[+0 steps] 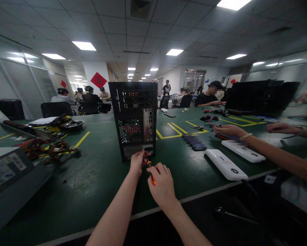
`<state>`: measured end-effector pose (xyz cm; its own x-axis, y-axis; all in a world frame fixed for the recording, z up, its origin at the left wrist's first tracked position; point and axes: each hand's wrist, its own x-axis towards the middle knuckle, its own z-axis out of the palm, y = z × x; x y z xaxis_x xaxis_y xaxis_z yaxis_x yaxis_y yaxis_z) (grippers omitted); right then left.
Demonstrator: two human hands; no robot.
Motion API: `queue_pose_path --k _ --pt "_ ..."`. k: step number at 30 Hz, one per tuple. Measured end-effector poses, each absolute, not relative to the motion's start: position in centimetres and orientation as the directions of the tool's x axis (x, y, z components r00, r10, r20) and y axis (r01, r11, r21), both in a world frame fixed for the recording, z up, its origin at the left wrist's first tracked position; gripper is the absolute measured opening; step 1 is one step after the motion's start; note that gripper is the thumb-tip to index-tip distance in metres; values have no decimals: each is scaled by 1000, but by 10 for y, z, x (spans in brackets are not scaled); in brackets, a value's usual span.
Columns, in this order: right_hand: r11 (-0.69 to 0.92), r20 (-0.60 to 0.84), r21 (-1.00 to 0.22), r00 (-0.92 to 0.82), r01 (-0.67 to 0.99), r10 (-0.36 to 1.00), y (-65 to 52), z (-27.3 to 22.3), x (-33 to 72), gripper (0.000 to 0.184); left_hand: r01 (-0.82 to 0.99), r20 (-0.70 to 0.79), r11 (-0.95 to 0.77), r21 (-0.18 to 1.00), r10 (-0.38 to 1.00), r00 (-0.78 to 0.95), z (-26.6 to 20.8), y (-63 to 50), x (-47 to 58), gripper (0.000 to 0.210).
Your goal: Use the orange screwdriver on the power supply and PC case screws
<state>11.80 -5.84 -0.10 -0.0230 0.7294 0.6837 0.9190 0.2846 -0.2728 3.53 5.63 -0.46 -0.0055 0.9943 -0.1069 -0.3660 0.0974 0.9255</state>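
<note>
A black computer case stands upright on the green table, its rear panel facing me. My right hand is closed round an orange and black screwdriver, whose shaft points up toward the lower part of the case. My left hand is at the case's bottom rear, its fingers pinched together close to the screwdriver's tip. Whatever those fingers hold, if anything, is too small to make out. The exact spot where the tip ends is hidden by the left fingers.
At left lie a grey metal box and tangled cables. Right of the case are a dark phone and two white devices, the nearer white device near the edge. A co-worker's hand reaches in from the right.
</note>
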Motion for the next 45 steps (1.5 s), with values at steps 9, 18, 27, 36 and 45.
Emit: queue_pose_path --k 9,18,27,36,45 --pt "304 682 -354 22 884 731 -60 -2 117 18 -348 -126 107 931 992 -32 -3 56 36 25" --pt "321 660 -394 23 861 751 -59 -2 117 23 -371 -142 118 921 989 -39 -1 55 36 22" --pt "287 662 -318 -5 904 750 -57 -4 118 23 -403 -126 100 910 991 -41 -3 57 36 19" --pt "326 710 -341 14 882 704 -56 -3 117 15 -440 -168 161 883 986 23 -1 57 33 16" --pt "292 706 -330 30 897 708 -55 -5 117 17 -375 -191 201 905 979 64 -3 54 33 12"
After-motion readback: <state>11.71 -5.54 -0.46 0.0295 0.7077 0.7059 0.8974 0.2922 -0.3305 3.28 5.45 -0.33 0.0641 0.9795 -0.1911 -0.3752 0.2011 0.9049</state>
